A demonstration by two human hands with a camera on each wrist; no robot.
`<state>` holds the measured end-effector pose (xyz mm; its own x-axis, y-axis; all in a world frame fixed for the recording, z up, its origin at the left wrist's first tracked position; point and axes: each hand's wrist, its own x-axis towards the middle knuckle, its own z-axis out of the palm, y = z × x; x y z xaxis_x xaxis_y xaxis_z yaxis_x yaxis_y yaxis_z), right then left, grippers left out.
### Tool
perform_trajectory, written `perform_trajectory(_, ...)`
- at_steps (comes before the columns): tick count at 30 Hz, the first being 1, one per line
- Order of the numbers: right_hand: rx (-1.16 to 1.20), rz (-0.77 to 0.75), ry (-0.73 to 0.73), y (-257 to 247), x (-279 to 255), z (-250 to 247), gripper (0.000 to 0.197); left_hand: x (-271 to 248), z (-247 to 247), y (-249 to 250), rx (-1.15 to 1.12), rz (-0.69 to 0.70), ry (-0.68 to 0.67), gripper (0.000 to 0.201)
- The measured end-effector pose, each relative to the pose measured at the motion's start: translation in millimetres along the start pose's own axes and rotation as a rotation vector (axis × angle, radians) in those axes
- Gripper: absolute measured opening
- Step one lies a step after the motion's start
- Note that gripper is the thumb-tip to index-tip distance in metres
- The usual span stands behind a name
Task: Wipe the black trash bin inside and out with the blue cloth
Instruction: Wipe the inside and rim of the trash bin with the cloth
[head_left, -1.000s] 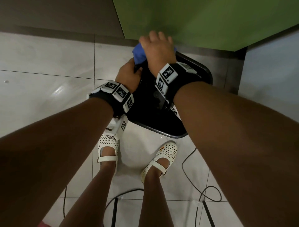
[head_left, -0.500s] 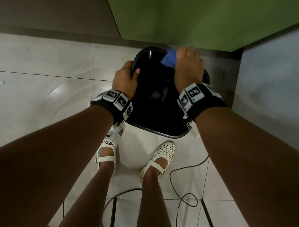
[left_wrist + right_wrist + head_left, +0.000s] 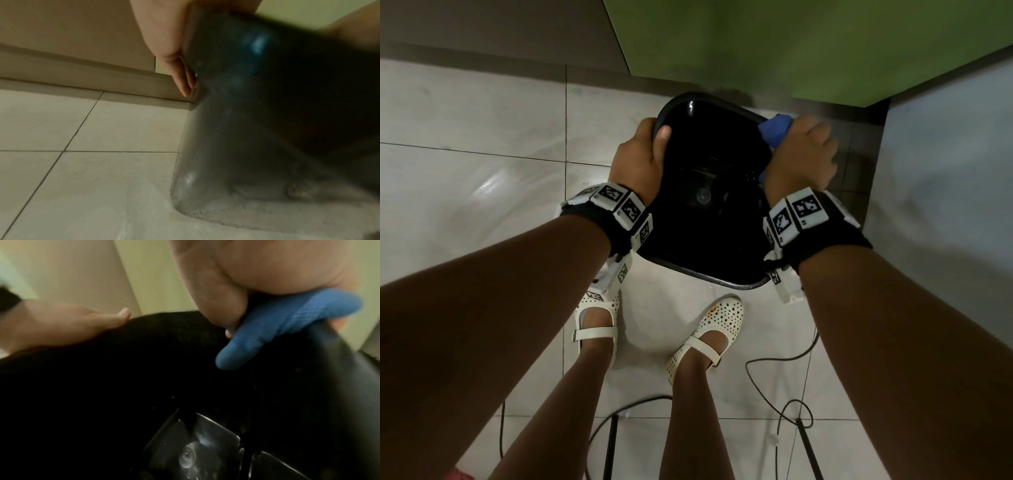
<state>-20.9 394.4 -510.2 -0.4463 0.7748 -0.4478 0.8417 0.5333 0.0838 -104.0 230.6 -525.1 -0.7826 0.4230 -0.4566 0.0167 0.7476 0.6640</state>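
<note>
The black trash bin point(image 3: 709, 212) is seen standing on the pale tiled floor point(image 3: 482, 178), close to a green wall point(image 3: 791, 44), with its open top turned up toward the head camera. Its left rim is grasped by the left hand point(image 3: 638, 161): the thumb is laid over the edge into the opening, and in the left wrist view the fingers point(image 3: 185, 81) are pressed flat along the outer wall of the bin. On the right rim the blue cloth point(image 3: 774, 132) is held by the right hand point(image 3: 803, 154), whose fingers are curled around it. In the right wrist view the cloth is shown bunched under the palm, with one folded end hanging over the edge toward the inside. The bottom of the bin can be seen between the two hands. Two white perforated shoes point(image 3: 705, 335) are placed on the floor just before the bin, and thin black cables point(image 3: 777, 363) are lying on the tiles to the right of them.
</note>
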Motion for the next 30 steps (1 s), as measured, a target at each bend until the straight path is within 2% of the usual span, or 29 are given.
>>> perform_trajectory(3, 0.010, -0.126, 0.107, -11.7, -2.3, 1.5, 0.043, -0.4, 2.6, 0.8, 0.037, 0.007, 0.020, 0.039)
perform_trajectory(7, 0.112, -0.376, 0.197, -55.8, -5.5, 4.7, 0.042, 0.7, 3.3, 1.6, 0.084, 0.010, 0.022, 0.038)
perform_trajectory(10, 0.100, -0.487, 0.178, -81.5, -6.5, 7.2, 0.039, 0.1, 3.9, 2.0, 0.084, -0.005, 0.026, 0.038)
perform_trajectory(12, 0.069, -0.527, 0.173, -79.7, -2.3, 8.0, 0.040, -1.1, 4.4, 1.2, 0.069, -0.008, 0.029, 0.037)
perform_trajectory(15, 0.058, -0.588, 0.195, -66.0, 6.9, 11.7, 0.051, -3.3, 5.6, 0.9, 0.048, 0.001, 0.034, 0.037)
perform_trajectory(20, 0.219, -0.577, 0.197, -46.3, 8.2, 6.7, 0.059, -4.7, 6.9, 2.3, 0.032, -0.003, 0.028, 0.037)
perform_trajectory(22, 0.161, -0.535, 0.147, -37.6, 9.9, 5.6, 0.055, -4.7, 6.4, 2.4, 0.026, -0.009, 0.026, 0.037)
perform_trajectory(25, 0.146, -0.511, 0.155, -18.2, 13.4, 7.1, 0.050, -5.8, 7.1, 2.8, 0.011, -0.014, 0.026, 0.036)
perform_trajectory(30, 0.089, -0.353, 0.145, 13.1, 14.2, 3.0, 0.051, -9.0, 10.7, 4.1, -0.031, -0.027, 0.052, 0.036)
